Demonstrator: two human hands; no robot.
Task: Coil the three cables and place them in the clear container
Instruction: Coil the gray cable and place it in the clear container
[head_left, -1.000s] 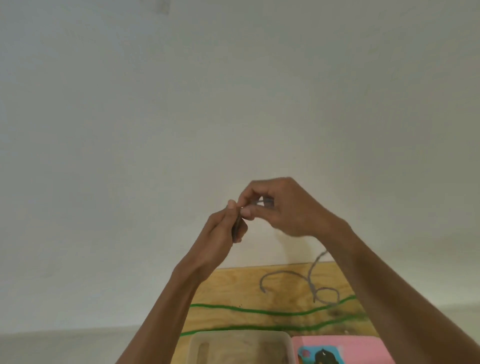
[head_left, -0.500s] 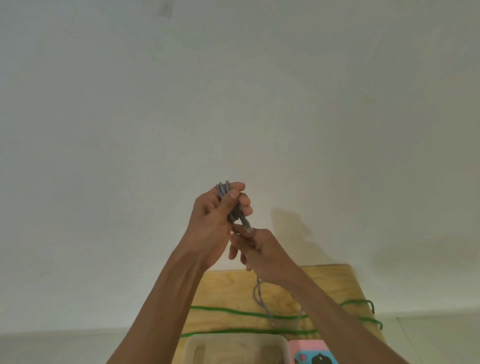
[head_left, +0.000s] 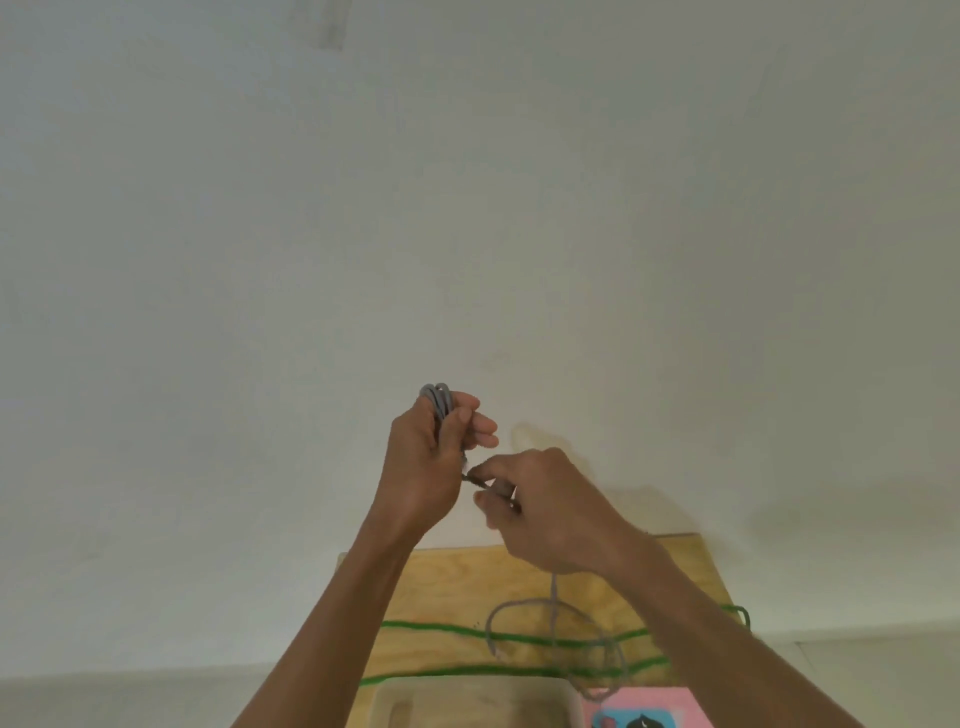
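Note:
My left hand (head_left: 434, 457) is raised in front of the wall, shut around a bundle of loops of the grey cable (head_left: 439, 401) that sticks out above the fingers. My right hand (head_left: 540, 506) is just right of and below it, pinching the same grey cable where it leaves the bundle. The loose tail of this cable drops behind the right wrist and lies in loops on the wooden board (head_left: 447, 587). A green cable (head_left: 441, 629) stretches in two long lines across the board. The clear container (head_left: 467, 701) shows at the bottom edge, partly cut off.
A pink item (head_left: 649, 709) with a blue and black picture lies right of the container. A plain pale wall fills most of the view behind the board. The board's right end is hidden by my right forearm.
The right hand has shifted a little right and away from the left hand, drawing out cable. The grey tail on the board now lies in wider loops. The left hand still grips the bundle.

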